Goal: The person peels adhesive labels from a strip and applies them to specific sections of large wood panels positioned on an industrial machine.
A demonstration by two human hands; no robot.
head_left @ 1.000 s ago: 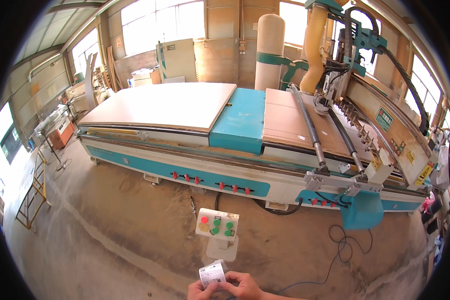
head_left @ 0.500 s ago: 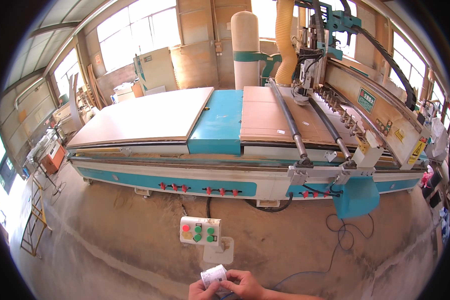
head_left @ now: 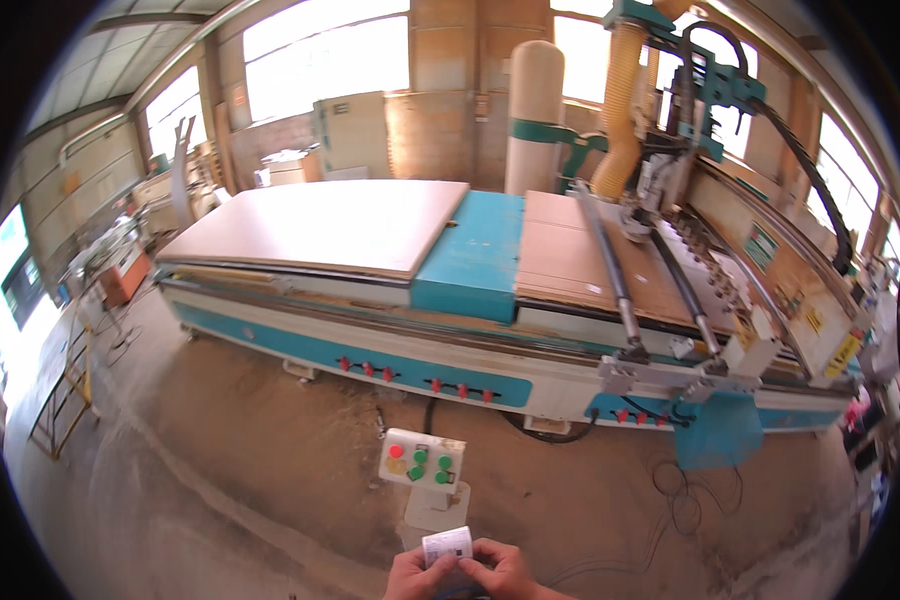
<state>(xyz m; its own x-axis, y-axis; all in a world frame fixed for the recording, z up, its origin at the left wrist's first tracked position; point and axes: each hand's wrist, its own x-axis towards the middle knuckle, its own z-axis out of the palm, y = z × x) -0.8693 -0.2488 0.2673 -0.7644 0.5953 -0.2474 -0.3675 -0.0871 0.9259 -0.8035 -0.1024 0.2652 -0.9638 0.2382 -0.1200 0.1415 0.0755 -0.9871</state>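
Observation:
At the bottom middle, my left hand and my right hand are closed on a white label roll with dark print. It is curled and tilted, and my two thumbs press its lower edge. Just beyond stands a control box with a red button, a yellowish one and several green ones. Farther off is a long white and teal cutting machine. On its right bed lies a brown board with small white labels on it.
A large pale board covers the machine's left bed. The gantry with a yellow hose rises at the right. Blue and dark cables trail over the floor at right. A yellow-railed metal frame stands far left.
The view has swung to the left and tilted, so the machine and control box sit farther right. My hands still hold the label roll, which now shows a different side.

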